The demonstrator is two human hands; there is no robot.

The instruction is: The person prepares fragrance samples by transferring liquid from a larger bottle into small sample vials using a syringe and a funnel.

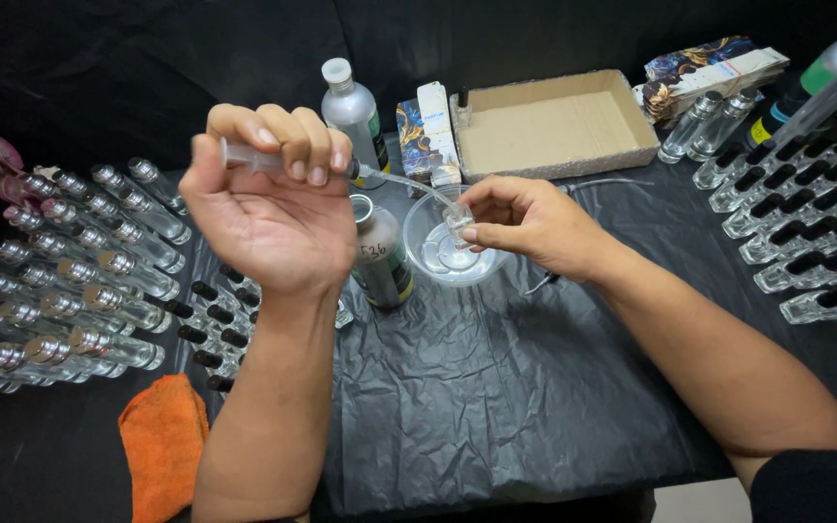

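A: Left hand (pixel 263 208)?
B: Fisted around a clear syringe (pixel 254 157), held sideways, its thin tube running toward 3 o'clock down to the small glass vial (pixel 458 220).
A: Right hand (pixel 525 225)?
B: Fingertips pinched on that vial, held above the clear plastic bowl (pixel 452 250), likely to catch drips.
A: Surroundings?
B: Open aluminium bottle (pixel 380 257) stood just beside the bowl at 9 o'clock. Silver-capped vials (pixel 70 281) lay in rows at far 9, black-capped ones (pixel 806 232) at 3. Cardboard tray (pixel 554 121) at 12, orange cloth (pixel 162 441) at 7.
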